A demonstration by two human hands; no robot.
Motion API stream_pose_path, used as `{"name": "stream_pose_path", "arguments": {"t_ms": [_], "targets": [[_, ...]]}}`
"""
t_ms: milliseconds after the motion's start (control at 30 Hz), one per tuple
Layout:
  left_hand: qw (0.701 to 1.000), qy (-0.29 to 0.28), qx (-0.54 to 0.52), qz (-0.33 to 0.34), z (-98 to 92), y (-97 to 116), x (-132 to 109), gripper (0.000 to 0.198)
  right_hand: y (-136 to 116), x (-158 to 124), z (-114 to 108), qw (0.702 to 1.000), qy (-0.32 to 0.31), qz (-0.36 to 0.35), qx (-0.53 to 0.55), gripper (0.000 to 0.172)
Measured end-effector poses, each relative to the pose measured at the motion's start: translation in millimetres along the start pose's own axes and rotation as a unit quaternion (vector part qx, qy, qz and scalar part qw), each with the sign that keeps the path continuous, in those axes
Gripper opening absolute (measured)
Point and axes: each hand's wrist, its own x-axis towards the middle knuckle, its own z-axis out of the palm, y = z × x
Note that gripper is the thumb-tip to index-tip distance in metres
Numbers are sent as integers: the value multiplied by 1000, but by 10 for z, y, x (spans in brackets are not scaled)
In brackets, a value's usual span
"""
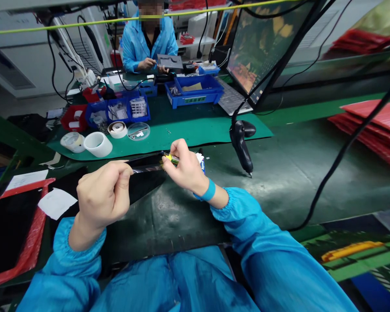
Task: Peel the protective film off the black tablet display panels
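Observation:
My left hand (105, 193) is closed, its thumb and fingers pinching one end of a dark glossy strip (147, 169). The strip stretches across to my right hand (186, 171). That hand is closed around a slim yellow tool (172, 158) with a dark tip; its exact kind is too small to make out. Whether the right fingers also pinch the strip is hidden. A small blue-and-white packet (201, 162) shows just behind the right hand. Below the strip, a flat black sheet (146, 188) lies on the dark bench.
A black screwdriver (240, 147) hangs on a cord at right. White tape rolls (98, 144), a clear round dish (138, 131) and blue parts bins (138, 108) stand ahead. A red-edged black panel (9, 234) lies left. A co-worker (149, 43) sits opposite, holding a grey plate.

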Motion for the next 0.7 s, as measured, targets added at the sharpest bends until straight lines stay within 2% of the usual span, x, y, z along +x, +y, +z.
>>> {"name": "stream_pose_path", "arguments": {"t_ms": [700], "targets": [[1000,-9,1,9,-21,59,0,13,-117,-93,-52,999,6,-29,35,26]]}}
